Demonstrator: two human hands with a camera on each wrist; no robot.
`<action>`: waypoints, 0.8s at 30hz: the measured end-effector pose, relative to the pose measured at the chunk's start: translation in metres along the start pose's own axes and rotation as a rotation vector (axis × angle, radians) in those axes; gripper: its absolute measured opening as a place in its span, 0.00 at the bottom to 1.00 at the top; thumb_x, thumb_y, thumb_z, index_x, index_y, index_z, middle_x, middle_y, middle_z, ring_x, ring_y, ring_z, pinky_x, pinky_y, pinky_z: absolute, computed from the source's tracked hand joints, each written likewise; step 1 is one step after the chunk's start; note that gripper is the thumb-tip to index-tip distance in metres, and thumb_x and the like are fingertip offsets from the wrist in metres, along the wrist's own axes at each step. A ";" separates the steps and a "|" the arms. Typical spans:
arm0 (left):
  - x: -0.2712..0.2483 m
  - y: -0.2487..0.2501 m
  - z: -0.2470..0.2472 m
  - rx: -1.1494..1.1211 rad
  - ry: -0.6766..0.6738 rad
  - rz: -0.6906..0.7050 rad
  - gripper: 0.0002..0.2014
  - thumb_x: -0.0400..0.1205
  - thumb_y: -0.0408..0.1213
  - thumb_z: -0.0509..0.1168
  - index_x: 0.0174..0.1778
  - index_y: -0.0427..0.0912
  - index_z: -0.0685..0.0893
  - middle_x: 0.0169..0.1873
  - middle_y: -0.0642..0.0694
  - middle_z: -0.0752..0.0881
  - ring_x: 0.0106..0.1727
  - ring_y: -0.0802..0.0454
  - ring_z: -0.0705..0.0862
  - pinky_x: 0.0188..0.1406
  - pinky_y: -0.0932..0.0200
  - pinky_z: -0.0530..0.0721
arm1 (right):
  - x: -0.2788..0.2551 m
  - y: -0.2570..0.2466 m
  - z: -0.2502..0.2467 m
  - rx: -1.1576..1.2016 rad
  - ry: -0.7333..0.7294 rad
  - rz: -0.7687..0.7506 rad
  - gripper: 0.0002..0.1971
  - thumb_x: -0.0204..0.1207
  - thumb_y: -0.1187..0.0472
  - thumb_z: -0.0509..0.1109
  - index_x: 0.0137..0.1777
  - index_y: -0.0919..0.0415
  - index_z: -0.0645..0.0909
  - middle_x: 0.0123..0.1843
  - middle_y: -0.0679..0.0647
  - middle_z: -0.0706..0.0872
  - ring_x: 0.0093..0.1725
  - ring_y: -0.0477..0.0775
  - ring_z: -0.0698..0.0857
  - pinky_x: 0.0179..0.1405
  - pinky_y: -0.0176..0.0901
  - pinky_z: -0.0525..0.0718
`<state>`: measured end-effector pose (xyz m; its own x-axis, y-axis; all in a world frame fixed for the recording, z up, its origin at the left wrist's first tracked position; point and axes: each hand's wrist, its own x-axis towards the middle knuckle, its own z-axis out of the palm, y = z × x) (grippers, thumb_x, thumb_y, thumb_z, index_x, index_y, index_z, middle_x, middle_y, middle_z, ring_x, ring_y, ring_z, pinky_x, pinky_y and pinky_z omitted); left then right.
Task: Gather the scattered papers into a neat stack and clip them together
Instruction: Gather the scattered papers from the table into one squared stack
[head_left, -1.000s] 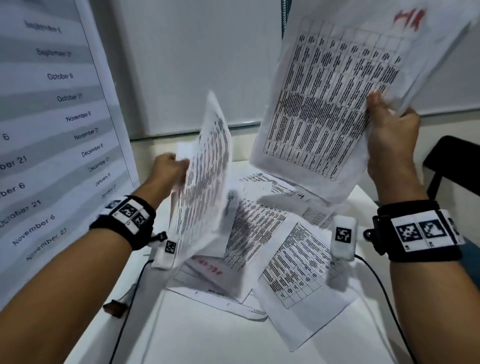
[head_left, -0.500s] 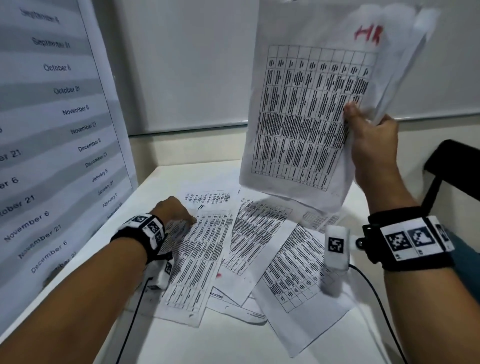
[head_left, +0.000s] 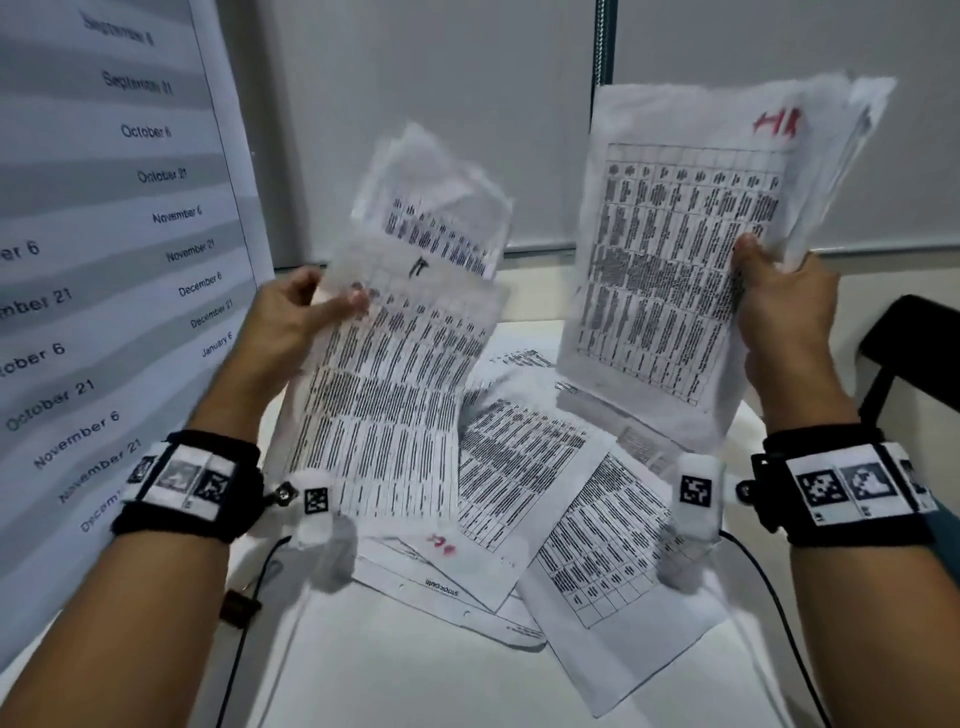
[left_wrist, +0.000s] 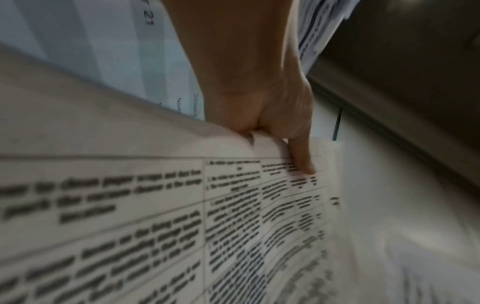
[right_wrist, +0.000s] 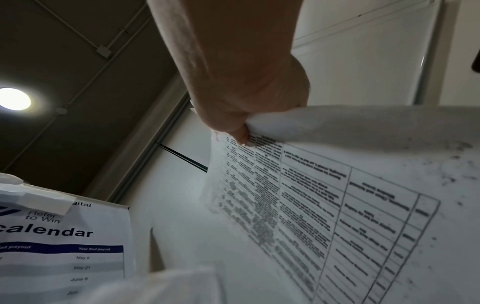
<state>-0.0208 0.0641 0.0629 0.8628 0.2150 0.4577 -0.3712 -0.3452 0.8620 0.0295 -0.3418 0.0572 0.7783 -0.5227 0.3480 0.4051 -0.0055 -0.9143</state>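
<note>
The left hand (head_left: 291, 332) pinches a few printed sheets (head_left: 395, 374) by their left edge, thumb on top, fingers (left_wrist: 301, 156) clamped, raised above the bench (head_left: 395, 675). The right hand (head_left: 784, 312) grips a larger bundle (head_left: 675, 270), marked in red, upright at the far right. Loose papers (head_left: 561, 519) lie overlapping on the bench between both wrists. A calendar poster (head_left: 104, 260) stands at left.

Two bunches of printed sheets (head_left: 395, 364) (head_left: 675, 260) are being held upright at mid-frame (one marked in red), while loose papers (head_left: 545, 509) are lying overlapped at lower centre.
</note>
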 end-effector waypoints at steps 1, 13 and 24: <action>-0.001 0.009 -0.002 -0.074 0.024 0.024 0.17 0.80 0.34 0.74 0.63 0.33 0.84 0.44 0.52 0.94 0.45 0.58 0.92 0.44 0.64 0.89 | 0.000 0.001 0.000 -0.005 0.010 0.000 0.09 0.82 0.50 0.72 0.45 0.52 0.80 0.39 0.44 0.83 0.37 0.41 0.81 0.36 0.33 0.77; -0.008 0.030 0.066 -0.340 0.042 0.068 0.12 0.80 0.32 0.75 0.57 0.36 0.85 0.55 0.34 0.91 0.54 0.41 0.90 0.60 0.44 0.90 | -0.066 -0.010 0.048 0.028 -0.613 0.064 0.06 0.80 0.63 0.70 0.45 0.64 0.87 0.33 0.50 0.91 0.31 0.45 0.89 0.30 0.31 0.83; -0.022 0.021 0.089 -0.226 0.409 0.237 0.23 0.81 0.32 0.76 0.63 0.43 0.69 0.45 0.56 0.86 0.42 0.71 0.89 0.42 0.73 0.85 | -0.082 -0.006 0.055 0.251 -0.663 -0.224 0.47 0.69 0.29 0.69 0.83 0.51 0.60 0.74 0.45 0.78 0.70 0.40 0.82 0.67 0.45 0.85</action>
<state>-0.0172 -0.0295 0.0518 0.5582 0.5092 0.6550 -0.6442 -0.2314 0.7290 -0.0108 -0.2524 0.0456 0.7582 0.0925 0.6455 0.6240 0.1846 -0.7593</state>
